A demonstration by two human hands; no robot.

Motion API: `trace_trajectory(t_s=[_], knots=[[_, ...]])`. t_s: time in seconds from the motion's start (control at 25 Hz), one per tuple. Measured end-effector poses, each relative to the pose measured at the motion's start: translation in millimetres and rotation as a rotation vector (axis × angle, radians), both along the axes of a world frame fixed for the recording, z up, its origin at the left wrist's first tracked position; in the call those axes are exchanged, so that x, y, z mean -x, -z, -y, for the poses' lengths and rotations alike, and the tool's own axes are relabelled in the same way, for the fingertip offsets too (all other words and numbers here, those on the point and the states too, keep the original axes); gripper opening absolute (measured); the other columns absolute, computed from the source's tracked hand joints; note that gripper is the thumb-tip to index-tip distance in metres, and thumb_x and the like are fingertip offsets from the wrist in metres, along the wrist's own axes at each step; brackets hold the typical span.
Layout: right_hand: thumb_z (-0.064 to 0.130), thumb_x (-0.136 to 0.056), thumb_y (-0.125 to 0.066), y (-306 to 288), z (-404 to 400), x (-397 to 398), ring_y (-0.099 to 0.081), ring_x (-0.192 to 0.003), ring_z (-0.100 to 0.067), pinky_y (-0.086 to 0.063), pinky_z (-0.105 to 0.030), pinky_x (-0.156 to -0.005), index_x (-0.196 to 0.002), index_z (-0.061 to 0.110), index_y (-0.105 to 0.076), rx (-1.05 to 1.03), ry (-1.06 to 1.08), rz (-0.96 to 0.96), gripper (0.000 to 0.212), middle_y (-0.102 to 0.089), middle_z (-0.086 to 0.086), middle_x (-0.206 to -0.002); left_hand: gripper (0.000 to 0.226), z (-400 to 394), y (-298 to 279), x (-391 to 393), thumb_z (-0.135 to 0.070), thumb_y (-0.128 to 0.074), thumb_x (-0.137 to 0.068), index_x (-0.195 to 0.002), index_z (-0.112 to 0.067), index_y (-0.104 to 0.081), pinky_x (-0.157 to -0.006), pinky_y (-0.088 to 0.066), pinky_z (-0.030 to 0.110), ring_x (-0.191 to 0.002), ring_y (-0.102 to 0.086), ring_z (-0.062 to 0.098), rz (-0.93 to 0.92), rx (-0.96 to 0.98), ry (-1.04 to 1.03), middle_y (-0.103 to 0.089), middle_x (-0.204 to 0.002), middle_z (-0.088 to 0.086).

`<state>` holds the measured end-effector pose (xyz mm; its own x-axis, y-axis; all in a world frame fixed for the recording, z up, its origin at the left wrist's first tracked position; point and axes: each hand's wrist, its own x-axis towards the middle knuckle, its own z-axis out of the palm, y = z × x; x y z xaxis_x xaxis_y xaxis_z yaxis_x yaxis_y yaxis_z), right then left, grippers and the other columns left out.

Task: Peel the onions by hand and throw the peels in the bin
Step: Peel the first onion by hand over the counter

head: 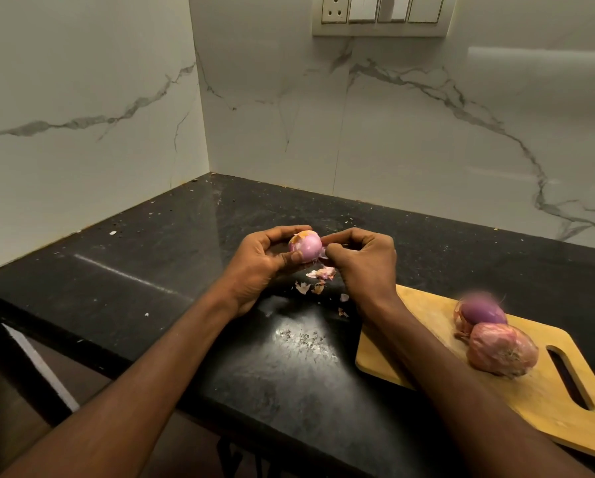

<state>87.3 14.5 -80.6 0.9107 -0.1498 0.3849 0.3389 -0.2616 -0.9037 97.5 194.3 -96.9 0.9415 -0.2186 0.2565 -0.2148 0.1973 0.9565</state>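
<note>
My left hand point(259, 267) grips a small pink onion point(304, 247) above the black counter point(151, 270), with a patch of orange skin still on its top. My right hand point(361, 260) is just right of it, its fingertips pinching a strip of peel point(323, 252) at the onion's lower right side. Several loose peel scraps point(318, 279) lie on the counter under my hands. On the wooden cutting board point(547, 401) at the right sit two more onions: a purple, partly peeled one point(482, 312) and a papery pink one point(501, 350) in front of it.
White marble walls meet in a corner behind the counter. A switch and socket panel point(382, 13) is on the back wall at the top. The counter's front edge point(220, 419) runs diagonally under my forearms. No bin is in view.
</note>
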Motion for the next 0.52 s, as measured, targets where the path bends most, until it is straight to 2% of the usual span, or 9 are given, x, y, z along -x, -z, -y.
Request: trace_trajectory(t_s=[0.16, 0.32, 0.4, 0.52], knots=[[0.0, -0.087, -0.075, 0.5, 5.8, -5.1, -0.078, -0.083, -0.023, -0.065, -0.048, -0.081, -0.094, 0.014, -0.081, -0.144, -0.034, -0.087, 0.016, -0.079, -0.005, -0.085, 0.043, 0.4, -1.6, -1.7, -0.001, -0.068, -0.091, -0.134, -0.004, -0.063, -0.092, -0.061, 0.033, -0.121, -0.068, 0.03, -0.043, 0.066, 0.065, -0.07, -0.13, 0.015], [0.004, -0.086, -0.079, 0.6, 5.3, -6.9, -0.078, -0.086, -0.023, -0.065, -0.048, -0.082, -0.094, 0.014, -0.081, -0.147, -0.031, -0.08, 0.013, -0.079, -0.004, -0.088, 0.048, 1.6, -1.2, -0.4, -0.007, -0.078, -0.086, -0.132, -0.012, -0.066, -0.095, -0.06, 0.036, -0.112, -0.072, 0.024, 0.037, -0.113, 0.003, -0.074, -0.121, 0.007], [0.001, -0.086, -0.078, -1.7, 4.0, -4.6, -0.078, -0.088, -0.024, -0.065, -0.045, -0.081, -0.095, 0.01, -0.08, -0.181, -0.06, -0.085, 0.013, -0.079, -0.007, -0.09, 0.044, 0.7, 1.1, -3.0, -0.004, -0.076, -0.087, -0.13, -0.011, -0.067, -0.093, -0.061, 0.038, -0.11, -0.072, 0.027, 0.039, -0.121, -0.027, -0.074, -0.119, 0.008], [-0.009, -0.087, -0.073, -7.5, 4.3, -0.5, -0.078, -0.091, -0.028, -0.065, -0.036, -0.079, -0.096, 0.001, -0.078, -0.316, -0.146, -0.139, 0.014, -0.079, -0.014, -0.094, 0.043, -1.2, 1.9, -5.4, -0.006, -0.07, -0.091, -0.133, -0.011, -0.065, -0.093, -0.061, 0.041, -0.113, -0.071, 0.032, -0.007, -0.02, 0.029, -0.069, -0.127, 0.016]])
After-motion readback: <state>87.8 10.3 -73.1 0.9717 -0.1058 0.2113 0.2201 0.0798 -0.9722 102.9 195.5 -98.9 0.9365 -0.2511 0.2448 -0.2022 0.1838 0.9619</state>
